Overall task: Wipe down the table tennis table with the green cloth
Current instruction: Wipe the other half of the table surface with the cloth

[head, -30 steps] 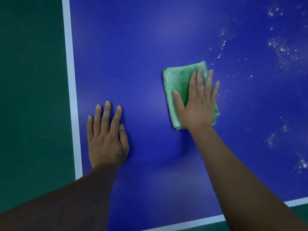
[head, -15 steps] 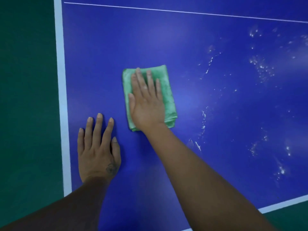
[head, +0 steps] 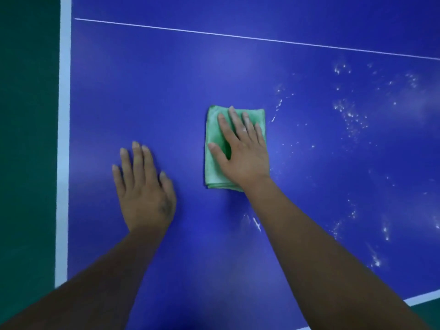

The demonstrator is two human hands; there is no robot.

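The blue table tennis table (head: 166, 79) fills the view, edged in white at the left and bottom right. A folded green cloth (head: 214, 144) lies flat near the middle. My right hand (head: 240, 148) presses down on the cloth with straight, spread fingers and covers its right half. Flat on the bare table, to the cloth's lower left, my left hand (head: 145, 189) rests with its fingers straight.
White specks and smears (head: 350, 120) are scattered over the right part of the table, some just right of the cloth. A thin white centre line (head: 238, 36) crosses the top. Dark green floor (head: 26, 139) lies beyond the left edge.
My right hand slid the cloth left toward my left hand, then back right a little. The left hand stayed flat on the table. The view has shifted.
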